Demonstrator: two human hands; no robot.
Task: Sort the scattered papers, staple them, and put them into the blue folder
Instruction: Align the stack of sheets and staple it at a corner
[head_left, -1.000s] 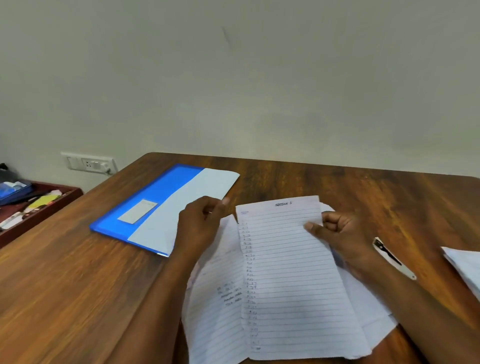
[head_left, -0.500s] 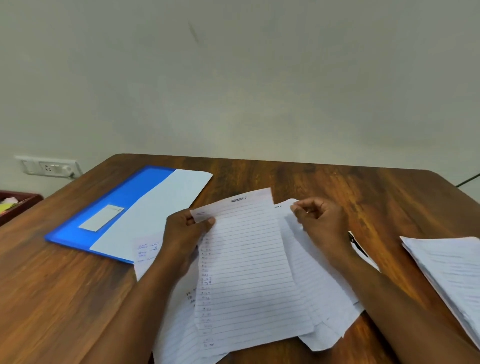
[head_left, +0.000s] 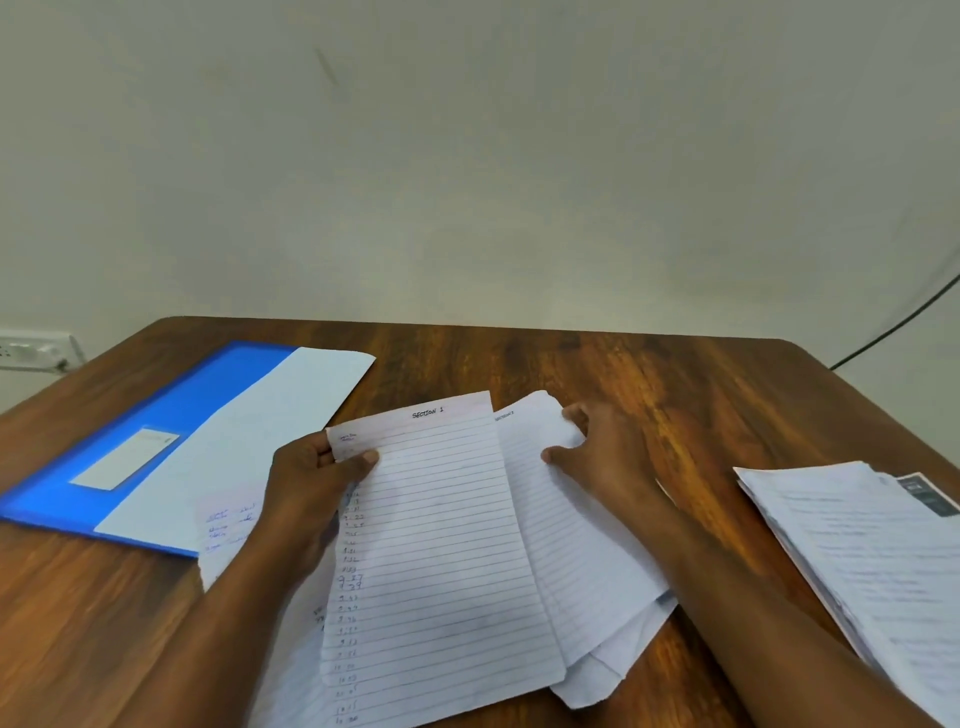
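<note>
Fingers (head_left: 358, 460) of the left hand (head_left: 306, 499) pinch the "Section 1" sheet (head_left: 447, 545) while the right hand (head_left: 597, 457) grips the sheet beneath (head_left: 561, 519), so squaring their edges on the desk (head_left: 649, 374) seems wise before the blue folder (head_left: 171, 410) beyond.

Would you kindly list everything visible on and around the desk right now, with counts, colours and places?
blue folder: one, blue, white label, table's left
white sheet: one, lying on the folder
lined papers: several, white, centre, top one headed "Section 1"
paper stack: one, white, right edge
table: one, brown wood
wall socket: one, white, far left
cable: one, dark, right wall
left hand: pinches the top lined sheet
right hand: grips the sheet beneath
</note>
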